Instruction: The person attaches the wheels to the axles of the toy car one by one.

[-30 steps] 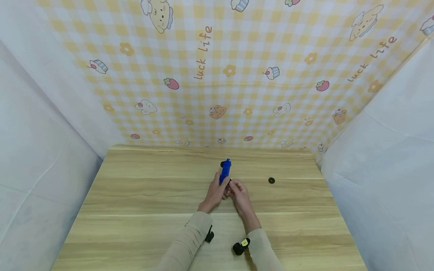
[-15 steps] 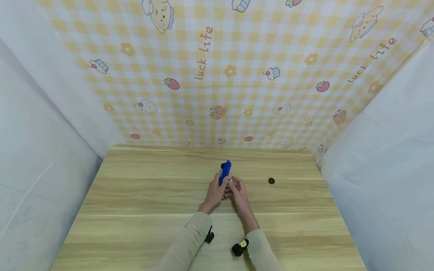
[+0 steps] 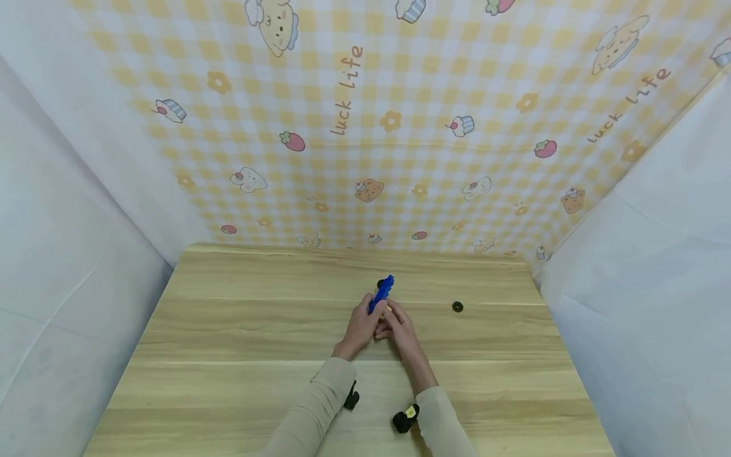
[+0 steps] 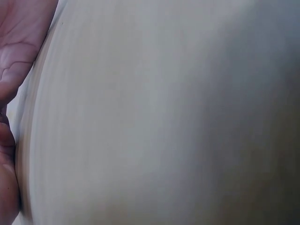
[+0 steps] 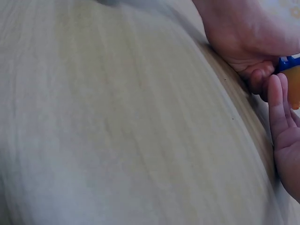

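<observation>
A long blue toy piece [image 3: 382, 293], with a black wheel [image 3: 381, 284] at its far left side, is held by my left hand [image 3: 358, 329] above the middle of the table. It looks like a toy car body, tilted to the far right. My right hand [image 3: 402, 330] meets it at the near end, thumb and finger pinching a small orange piece [image 5: 293, 86]. In the right wrist view that piece sits right under the blue one [image 5: 287, 62], partly cut off by the frame. The left wrist view shows only parts of the hands at its left edge.
A loose black ring-like wheel [image 3: 457, 306] lies on the wooden table [image 3: 257, 330], right of the hands. Wrist cameras [image 3: 406, 419] hang under both sleeves. A checked cloth [image 3: 320, 158] stands behind the table, with white cloth walls [image 3: 645, 285] on both sides.
The blue piece has turned slightly, its far end swinging right and a little nearer. A dark part seen earlier by the right fingertips no longer shows; a yellowish part shows there. The head view shifted slightly.
</observation>
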{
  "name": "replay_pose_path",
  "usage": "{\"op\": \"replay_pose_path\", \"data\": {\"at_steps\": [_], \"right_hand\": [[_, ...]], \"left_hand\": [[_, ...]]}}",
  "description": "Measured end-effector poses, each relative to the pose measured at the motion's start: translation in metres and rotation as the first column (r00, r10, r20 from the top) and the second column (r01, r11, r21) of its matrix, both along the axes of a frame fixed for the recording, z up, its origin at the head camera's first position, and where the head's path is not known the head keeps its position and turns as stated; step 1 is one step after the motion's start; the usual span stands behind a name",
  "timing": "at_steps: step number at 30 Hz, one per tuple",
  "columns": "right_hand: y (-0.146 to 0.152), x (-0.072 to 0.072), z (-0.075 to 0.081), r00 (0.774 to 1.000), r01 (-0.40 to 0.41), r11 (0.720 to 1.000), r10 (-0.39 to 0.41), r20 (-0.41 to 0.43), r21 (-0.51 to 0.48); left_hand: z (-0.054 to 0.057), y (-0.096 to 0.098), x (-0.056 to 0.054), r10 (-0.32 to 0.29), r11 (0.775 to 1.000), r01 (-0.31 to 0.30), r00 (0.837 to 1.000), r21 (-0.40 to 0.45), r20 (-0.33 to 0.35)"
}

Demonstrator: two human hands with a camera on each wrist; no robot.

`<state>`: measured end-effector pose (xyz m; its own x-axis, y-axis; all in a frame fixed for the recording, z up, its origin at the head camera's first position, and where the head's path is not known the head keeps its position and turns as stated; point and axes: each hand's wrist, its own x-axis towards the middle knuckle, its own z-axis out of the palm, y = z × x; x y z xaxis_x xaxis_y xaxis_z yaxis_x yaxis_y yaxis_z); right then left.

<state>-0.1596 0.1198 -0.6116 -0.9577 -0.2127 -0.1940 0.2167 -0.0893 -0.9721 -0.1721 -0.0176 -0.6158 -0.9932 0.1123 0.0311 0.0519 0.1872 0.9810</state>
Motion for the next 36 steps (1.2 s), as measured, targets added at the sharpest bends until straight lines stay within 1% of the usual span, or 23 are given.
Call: {"op": "replay_pose_path", "data": {"at_steps": [6, 10, 14, 19, 24, 31, 36], "right_hand": [[-0.0022, 0.0029, 0.0001, 0.999, 0.018, 1.0, -0.017, -0.043, 0.018], [-0.0029, 0.0034, 0.0007, 0.998, 0.025, 0.999, -0.024, -0.054, 0.025], [-0.0039, 0.0038, 0.0011, 0.997, 0.037, 0.999, -0.035, -0.076, 0.025], [-0.0041, 0.0035, 0.0001, 0.993, 0.038, 0.999, -0.036, -0.108, 0.017], [-0.0043, 0.0034, -0.0022, 0.992, 0.052, 0.998, -0.049, -0.116, 0.018], [-0.0061, 0.0034, -0.0068, 0.991, 0.086, 0.996, -0.083, -0.101, 0.02], [-0.0052, 0.0031, -0.0063, 0.99, 0.102, 0.995, -0.101, -0.095, 0.004]], "left_hand": [[0.0007, -0.0005, -0.0012, -0.023, 1.0, 0.023, 0.999, -0.006, 0.038], [0.0006, -0.0008, -0.0014, -0.031, 0.999, 0.032, 0.998, -0.013, 0.047], [0.0028, -0.0015, -0.0015, -0.045, 0.999, 0.046, 0.997, -0.014, 0.064], [0.0046, -0.0023, -0.0011, -0.041, 0.999, 0.043, 0.997, -0.031, 0.073], [0.0032, -0.0016, -0.0014, -0.028, 0.999, 0.03, 0.998, -0.042, 0.059], [-0.0037, 0.0007, 0.0002, 0.004, 1.0, -0.004, 1.0, 0.013, 0.003], [-0.0018, 0.0025, 0.0008, 0.018, 0.998, -0.019, 1.0, 0.055, 0.008]]}}
